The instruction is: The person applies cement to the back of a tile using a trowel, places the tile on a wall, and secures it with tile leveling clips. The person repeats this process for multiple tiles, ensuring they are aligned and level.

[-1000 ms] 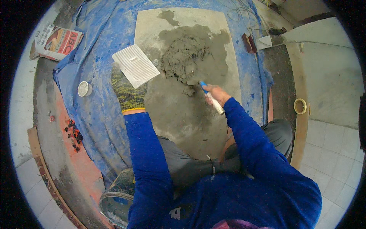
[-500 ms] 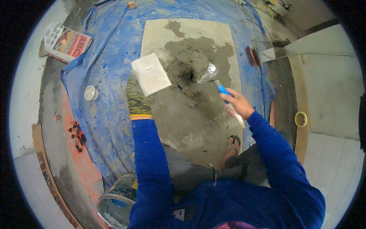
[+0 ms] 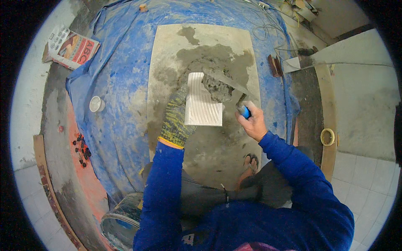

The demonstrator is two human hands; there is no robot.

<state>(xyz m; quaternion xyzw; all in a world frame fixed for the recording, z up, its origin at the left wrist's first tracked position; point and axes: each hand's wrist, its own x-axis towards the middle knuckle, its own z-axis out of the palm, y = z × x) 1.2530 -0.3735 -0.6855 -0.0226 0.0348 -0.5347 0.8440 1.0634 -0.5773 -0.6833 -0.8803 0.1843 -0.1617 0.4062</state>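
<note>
One ribbed tile in gloved left hand; right hand: trowel.

Blue tarp w/ bd, wht cup

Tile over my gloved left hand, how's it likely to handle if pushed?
The tile seems stiff: its left edge looks straight, without sag. Its ridged face probably grips rather than slides. Its thin rim might chip if knocked.
</note>
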